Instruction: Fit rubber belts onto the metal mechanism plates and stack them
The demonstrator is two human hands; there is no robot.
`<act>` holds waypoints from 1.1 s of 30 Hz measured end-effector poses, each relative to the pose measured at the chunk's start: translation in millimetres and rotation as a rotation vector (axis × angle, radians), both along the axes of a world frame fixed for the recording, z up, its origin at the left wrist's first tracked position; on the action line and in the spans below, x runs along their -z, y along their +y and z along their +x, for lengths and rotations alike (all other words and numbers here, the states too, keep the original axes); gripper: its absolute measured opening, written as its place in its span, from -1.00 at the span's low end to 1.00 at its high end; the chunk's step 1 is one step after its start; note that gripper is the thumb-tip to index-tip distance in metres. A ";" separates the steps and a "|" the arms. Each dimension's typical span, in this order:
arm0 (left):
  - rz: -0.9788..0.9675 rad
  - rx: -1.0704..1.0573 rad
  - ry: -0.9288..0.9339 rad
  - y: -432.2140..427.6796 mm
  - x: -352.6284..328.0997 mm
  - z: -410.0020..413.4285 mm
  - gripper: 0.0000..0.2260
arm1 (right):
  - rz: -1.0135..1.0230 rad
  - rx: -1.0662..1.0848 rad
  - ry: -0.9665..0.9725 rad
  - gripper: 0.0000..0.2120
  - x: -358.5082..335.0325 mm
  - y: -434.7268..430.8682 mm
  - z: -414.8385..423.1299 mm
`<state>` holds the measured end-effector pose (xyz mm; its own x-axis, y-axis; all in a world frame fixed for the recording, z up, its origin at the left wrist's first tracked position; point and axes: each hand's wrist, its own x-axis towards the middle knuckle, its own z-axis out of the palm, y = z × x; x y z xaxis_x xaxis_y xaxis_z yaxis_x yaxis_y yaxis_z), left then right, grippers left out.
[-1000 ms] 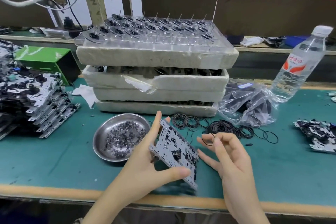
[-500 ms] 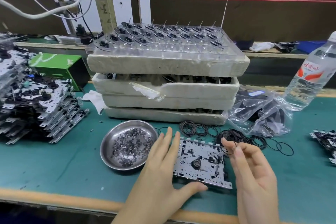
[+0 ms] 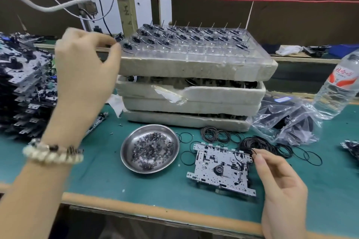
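Observation:
A metal mechanism plate (image 3: 217, 163) lies flat on the green mat near the front edge. My right hand (image 3: 279, 180) is at its upper right corner and pinches a thin black rubber belt (image 3: 252, 150) between thumb and fingers. More loose belts (image 3: 260, 144) lie in a heap just behind. My left hand (image 3: 83, 72) is raised and blurred, its curled fingertips close to a black spindle part (image 3: 127, 46) at the left corner of the clear tray (image 3: 194, 52). A stack of finished plates (image 3: 21, 83) stands at the left.
A steel dish (image 3: 128, 153) of small washers sits left of the plate. Foam trays (image 3: 190, 99) are piled behind it under the clear tray. A plastic bag (image 3: 287, 122) and a water bottle (image 3: 338, 87) stand at the right, with more plates (image 3: 351, 147) at the right edge.
My left hand set the plate flat on the mat, let go and rose to the clear tray's left corner. My right hand kept the belt and stayed by the plate's corner.

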<state>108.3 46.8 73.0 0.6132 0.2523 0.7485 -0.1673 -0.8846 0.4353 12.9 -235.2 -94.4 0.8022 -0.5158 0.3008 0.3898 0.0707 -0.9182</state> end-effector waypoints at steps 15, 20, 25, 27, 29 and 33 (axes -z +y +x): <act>0.132 -0.157 0.298 5.8 -26.0 50.2 -0.73 | 0.027 -0.020 0.049 -0.91 -5.6 2.3 -3.2; -0.167 0.020 0.313 5.5 -32.7 50.1 -0.79 | 0.032 -0.029 0.047 -0.90 -6.6 3.2 -4.1; -0.177 0.057 0.204 5.2 -36.1 47.9 -0.83 | 0.033 -0.037 0.042 -0.90 -6.7 2.6 -5.2; -0.188 0.078 0.117 4.9 -37.9 43.2 -0.83 | 0.027 -0.045 0.049 -0.90 -7.5 2.5 -6.1; -0.211 0.132 0.065 5.1 -39.6 35.9 -0.83 | -0.006 -0.057 0.055 -0.91 -8.6 2.6 -7.3; -0.391 0.341 0.102 -1.3 -40.1 10.7 -0.87 | -0.068 -0.065 0.045 -0.92 -10.9 4.2 -10.5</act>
<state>119.1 45.6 113.1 0.7742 0.2736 0.5708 -0.3571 -0.5558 0.7507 2.5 -231.0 -83.5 0.8467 -0.4423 0.2957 0.3443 0.0317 -0.9383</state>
